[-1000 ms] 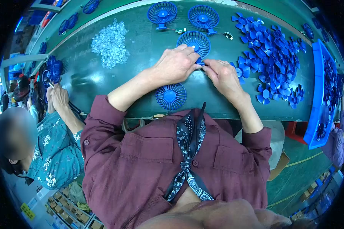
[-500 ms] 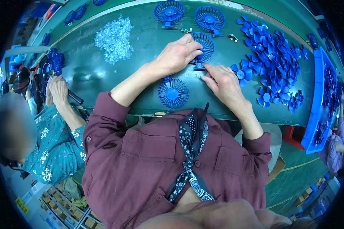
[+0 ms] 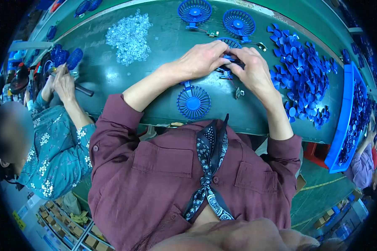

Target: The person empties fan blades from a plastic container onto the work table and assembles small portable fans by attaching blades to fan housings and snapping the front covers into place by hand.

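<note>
Both of my hands are at one blue fan housing [image 3: 229, 42], whose round slatted cage shows only in part above my fingers. My left hand [image 3: 205, 58] is closed on its left side, fingertips pinched at the lower part of the cage. Opposite it, my right hand [image 3: 252, 67] has thumb and fingers bent onto the same spot, fingertips almost touching the left ones. What lies between the fingertips is hidden. Below them the blue stem end [image 3: 225, 74] sticks out, and a small circuit board [image 3: 238, 93] lies by my right wrist.
Another fan housing [image 3: 193, 103] lies nearer me; two more, one [image 3: 194, 11] and another [image 3: 238, 23], lie beyond. Clear plastic pieces [image 3: 130, 37] are heaped left, blue fan blades [image 3: 301, 71] right. A blue tray [image 3: 342, 125] stands far right. A co-worker's hand [image 3: 64, 85] is at left.
My right hand has moved up from the stem to the cage, meeting the left fingertips. The circuit board below has come into view. The whole view has shifted slightly.
</note>
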The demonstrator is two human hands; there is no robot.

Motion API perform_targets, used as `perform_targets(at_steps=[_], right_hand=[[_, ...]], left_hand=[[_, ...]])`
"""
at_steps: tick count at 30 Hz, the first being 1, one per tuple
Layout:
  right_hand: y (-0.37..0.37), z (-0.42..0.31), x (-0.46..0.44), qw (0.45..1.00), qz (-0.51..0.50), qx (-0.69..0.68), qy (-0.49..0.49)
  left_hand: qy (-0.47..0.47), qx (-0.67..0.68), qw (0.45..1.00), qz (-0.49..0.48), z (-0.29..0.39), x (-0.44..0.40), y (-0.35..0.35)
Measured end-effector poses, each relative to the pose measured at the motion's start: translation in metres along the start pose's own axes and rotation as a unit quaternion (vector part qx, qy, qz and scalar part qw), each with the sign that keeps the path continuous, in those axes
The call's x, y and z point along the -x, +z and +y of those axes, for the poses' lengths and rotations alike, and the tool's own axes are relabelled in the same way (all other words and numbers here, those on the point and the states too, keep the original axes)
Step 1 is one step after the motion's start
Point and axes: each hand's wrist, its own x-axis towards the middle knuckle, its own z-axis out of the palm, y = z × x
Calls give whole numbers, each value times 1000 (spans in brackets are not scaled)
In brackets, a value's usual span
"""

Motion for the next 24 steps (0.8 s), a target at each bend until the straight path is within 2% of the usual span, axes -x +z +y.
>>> perform_targets(at_steps=[3,6,8,10,12,16,24], right_hand=[[2,-3,-4,999,-49,11,22],[4,-1,3,1000,-12,2,4],[-4,-17,17,993,122,1,-2],[0,-25,35,991,125,44,-35],[16,-28,47,991,86,100,-20],[35,-27,56,986,125,110,-5],[34,-27,55,983,165,82,10]], left_hand=[[7,16,1000,-19,-2,-2,-8],[51,-29,998,-16,-9,-2,-6],[59,-32,998,-6,-12,0,-3],[65,-35,997,4,-10,1,0],[25,-47,998,25,-3,3,4],[48,-54,995,74,-8,3,13],[59,-67,991,96,-8,2,18]])
